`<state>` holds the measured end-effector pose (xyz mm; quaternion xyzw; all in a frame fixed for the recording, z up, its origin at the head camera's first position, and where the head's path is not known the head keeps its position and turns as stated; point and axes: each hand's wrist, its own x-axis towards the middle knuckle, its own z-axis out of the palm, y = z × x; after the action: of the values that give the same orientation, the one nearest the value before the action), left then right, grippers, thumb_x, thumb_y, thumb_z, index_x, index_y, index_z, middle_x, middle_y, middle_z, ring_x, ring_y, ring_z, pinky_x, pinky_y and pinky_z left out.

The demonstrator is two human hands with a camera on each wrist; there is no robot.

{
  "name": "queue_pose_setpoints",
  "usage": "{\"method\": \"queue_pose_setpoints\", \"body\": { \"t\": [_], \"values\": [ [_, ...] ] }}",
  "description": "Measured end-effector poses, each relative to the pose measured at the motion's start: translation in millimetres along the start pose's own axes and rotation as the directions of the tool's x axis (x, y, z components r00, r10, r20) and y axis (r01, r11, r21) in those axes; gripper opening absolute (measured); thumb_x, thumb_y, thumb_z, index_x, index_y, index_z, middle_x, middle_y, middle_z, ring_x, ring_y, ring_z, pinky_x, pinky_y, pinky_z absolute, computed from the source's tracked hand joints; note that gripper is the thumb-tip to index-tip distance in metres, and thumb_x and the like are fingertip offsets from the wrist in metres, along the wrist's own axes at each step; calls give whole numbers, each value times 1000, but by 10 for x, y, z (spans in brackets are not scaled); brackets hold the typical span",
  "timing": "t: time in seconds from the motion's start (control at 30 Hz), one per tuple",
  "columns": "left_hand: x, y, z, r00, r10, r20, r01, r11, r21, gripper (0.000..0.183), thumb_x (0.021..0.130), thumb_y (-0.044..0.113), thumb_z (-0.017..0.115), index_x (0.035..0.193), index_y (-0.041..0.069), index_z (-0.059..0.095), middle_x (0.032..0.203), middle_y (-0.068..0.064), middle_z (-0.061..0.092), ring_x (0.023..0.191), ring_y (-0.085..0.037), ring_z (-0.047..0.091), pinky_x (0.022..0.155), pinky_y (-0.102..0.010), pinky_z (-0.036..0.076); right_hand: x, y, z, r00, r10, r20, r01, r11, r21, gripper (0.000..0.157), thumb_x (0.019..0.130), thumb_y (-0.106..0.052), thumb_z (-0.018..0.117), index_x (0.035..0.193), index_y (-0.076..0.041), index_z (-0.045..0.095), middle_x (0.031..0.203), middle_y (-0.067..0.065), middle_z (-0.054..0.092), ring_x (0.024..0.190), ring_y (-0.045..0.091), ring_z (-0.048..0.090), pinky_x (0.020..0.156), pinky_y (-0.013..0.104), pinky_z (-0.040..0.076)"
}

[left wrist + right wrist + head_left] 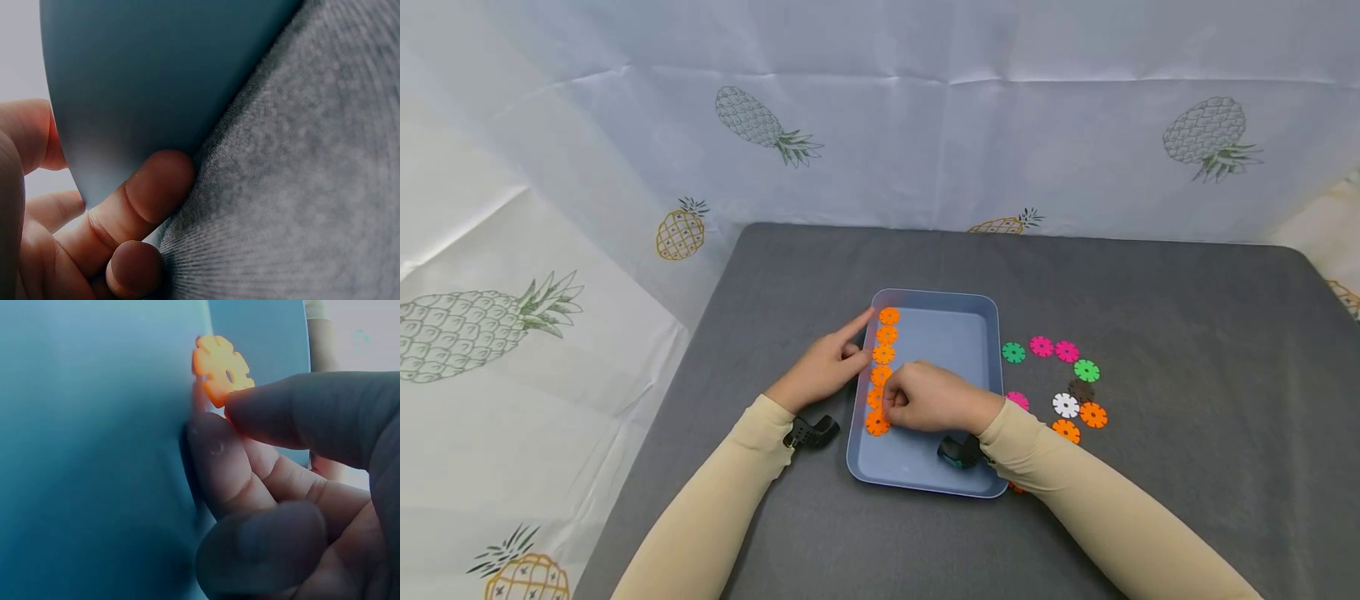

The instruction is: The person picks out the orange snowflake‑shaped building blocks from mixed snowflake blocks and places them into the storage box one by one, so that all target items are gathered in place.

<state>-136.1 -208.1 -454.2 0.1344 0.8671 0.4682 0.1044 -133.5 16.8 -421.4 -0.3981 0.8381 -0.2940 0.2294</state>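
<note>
Six notched orange plastic discs (883,354) form a column along the left side of a blue tray (940,483). At the column's near end, my right hand (936,398) pinches the edge of the lowest orange disc (220,365) between its fingertips, low over the tray floor. The hand partly hides nearby discs. My left hand (826,367) holds the tray's left edge. Its index finger and thumb lie at the rim, while other fingers press the outer wall (150,81), seen in the left wrist view.
Right of the tray lie loose discs: green (1013,352), pink (1041,346), white (1065,406), brown (1081,391) and orange (1093,415). My right forearm partly covers this group. A grey cloth covers the table (1187,375); a pineapple-print sheet (880,150) hangs behind.
</note>
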Motion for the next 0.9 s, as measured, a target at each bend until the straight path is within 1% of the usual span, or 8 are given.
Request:
{"method": "queue_pose_setpoints", "body": {
  "t": [0.17,0.33,0.63,0.9],
  "values": [
    [7,11,-3,1000,0,-4,0,1000,0,73,99,18,56,167,26,32,59,6,41,52,-10,28,56,-27,26,1,-7,2,1000,6,4,-6,1000,-28,18,89,-9,70,72,-16,69,59,-11,50,52,4,44,53,21,35],
    [7,20,-5,1000,8,-2,-8,1000,-7,73,99,18,56,168,25,32,59,5,40,52,-10,28,55,-28,26,-6,-28,2,1000,22,16,-22,999,-34,19,88,-10,71,71,-17,69,58,-11,49,51,5,43,52,22,34],
    [6,21,-6,1000,10,-11,-11,1000,-6,73,99,15,57,167,26,33,59,5,42,50,-5,28,56,-28,27,7,-60,17,999,39,14,-38,997,-62,20,88,-12,72,69,-18,67,58,-10,50,52,6,44,53,23,35],
    [9,24,-9,1000,2,-2,-2,1000,-6,73,99,18,57,167,25,32,58,6,40,51,-10,28,55,-27,25,6,-59,36,999,51,21,-49,996,-70,20,88,-12,72,70,-17,67,58,-10,51,52,6,45,53,23,37]
  ]
}}
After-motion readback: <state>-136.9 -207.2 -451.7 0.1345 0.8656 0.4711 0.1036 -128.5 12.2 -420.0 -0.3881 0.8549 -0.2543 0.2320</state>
